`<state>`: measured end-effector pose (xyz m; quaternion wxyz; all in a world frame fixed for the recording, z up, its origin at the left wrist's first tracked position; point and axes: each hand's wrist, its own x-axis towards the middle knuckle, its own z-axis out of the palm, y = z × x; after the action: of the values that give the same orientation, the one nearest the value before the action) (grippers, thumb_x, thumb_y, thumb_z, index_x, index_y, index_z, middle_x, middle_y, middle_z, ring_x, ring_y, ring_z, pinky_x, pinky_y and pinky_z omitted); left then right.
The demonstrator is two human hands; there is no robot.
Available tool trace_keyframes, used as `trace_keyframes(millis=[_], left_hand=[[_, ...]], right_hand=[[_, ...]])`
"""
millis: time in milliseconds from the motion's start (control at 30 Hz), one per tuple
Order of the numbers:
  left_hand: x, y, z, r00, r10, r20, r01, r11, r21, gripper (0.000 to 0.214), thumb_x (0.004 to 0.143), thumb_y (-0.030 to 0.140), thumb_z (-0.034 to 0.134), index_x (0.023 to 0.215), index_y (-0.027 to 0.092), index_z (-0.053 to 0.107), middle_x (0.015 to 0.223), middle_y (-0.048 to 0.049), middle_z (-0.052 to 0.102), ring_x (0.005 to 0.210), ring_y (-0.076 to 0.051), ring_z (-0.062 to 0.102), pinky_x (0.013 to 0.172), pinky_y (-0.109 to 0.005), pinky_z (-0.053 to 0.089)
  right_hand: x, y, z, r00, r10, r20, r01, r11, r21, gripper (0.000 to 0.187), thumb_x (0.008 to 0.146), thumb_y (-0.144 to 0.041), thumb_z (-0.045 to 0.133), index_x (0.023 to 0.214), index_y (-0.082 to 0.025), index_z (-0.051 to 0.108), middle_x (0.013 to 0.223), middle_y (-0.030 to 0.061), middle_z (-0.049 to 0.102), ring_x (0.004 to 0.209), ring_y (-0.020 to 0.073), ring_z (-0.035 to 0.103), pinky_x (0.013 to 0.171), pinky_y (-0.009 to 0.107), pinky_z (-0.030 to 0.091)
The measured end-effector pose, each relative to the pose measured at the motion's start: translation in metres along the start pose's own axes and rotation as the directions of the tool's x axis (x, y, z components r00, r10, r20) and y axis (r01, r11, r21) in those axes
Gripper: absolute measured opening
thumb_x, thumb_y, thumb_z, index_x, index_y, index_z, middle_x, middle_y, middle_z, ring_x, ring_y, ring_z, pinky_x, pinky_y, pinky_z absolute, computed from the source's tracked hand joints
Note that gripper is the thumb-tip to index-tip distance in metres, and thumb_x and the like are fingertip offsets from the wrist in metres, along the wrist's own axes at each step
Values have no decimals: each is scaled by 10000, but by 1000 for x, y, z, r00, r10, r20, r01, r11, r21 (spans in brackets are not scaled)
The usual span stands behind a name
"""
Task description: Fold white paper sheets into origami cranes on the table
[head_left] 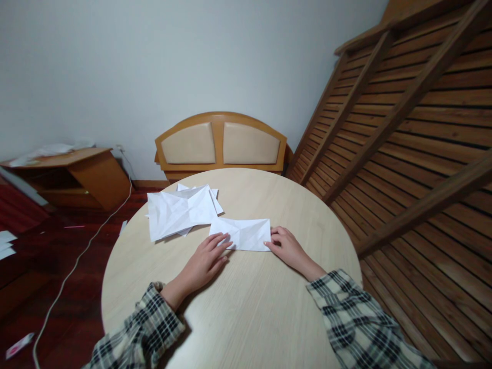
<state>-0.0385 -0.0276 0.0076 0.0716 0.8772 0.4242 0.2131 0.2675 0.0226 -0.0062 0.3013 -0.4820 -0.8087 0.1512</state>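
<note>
A folded sheet of white paper with crease lines lies flat on the round table. My left hand rests on its left part, palm down, the fingers stretched out over the lower left corner. At the right edge, my right hand grips the same sheet, with the thumb on top near the lower right corner and the fingers curled at the side. Beyond my left hand is a loose pile of creased white papers. The folded sheet's upper left corner reaches close to this pile.
A wooden headboard stands behind the table against the wall. Tall wooden slats lean on the right. At the left are a wooden desk, a white cable along the floor and several white sheets.
</note>
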Motion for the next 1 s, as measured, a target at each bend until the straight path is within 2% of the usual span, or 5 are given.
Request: trace_keyframes(millis=[200,333,500,767,1000], left_hand=[[-1,2,6,989,-29,144,21,998,61,453,1018,433,370,1417,254,489,1523,-52,455,1426,-244,364,1164,-474,337],[-1,3,8,990,-39,134,28,996,81,461,1014,438,381,1413,242,501,1513,-59,469,1423,-245,375,1163,-470,342],[-1,6,9,992,-38,122,28,997,77,476,1003,451,407,1407,224,512,1504,-85,475,1417,-270,386,1146,-504,362],[-1,6,10,992,-35,122,25,996,82,483,1002,458,408,1414,223,503,1510,-87,468,1426,-270,371,1161,-489,340],[0,8,9,990,-39,139,28,997,75,495,1006,465,394,1413,204,501,1511,-98,465,1429,-270,362,1164,-494,331]], right_hand=[[0,-1,0,1000,18,-8,-18,1000,9,256,863,-270,672,641,-200,567,917,51,622,908,223,581,840,384,460],[-1,0,0,995,51,-89,-52,999,-12,83,847,-235,656,889,-206,590,938,61,606,902,235,588,822,398,497],[-3,-11,-1,985,-66,-162,48,992,-113,359,904,-282,587,1256,-219,561,1261,133,577,1221,301,516,1055,518,419],[-12,-54,6,930,-311,198,338,933,-124,616,982,-411,492,1538,-241,288,1618,82,250,1504,246,173,1214,500,227],[-14,-58,10,898,-186,399,237,968,-82,562,999,-519,421,1493,-252,397,1587,70,317,1485,254,242,1222,526,162]])
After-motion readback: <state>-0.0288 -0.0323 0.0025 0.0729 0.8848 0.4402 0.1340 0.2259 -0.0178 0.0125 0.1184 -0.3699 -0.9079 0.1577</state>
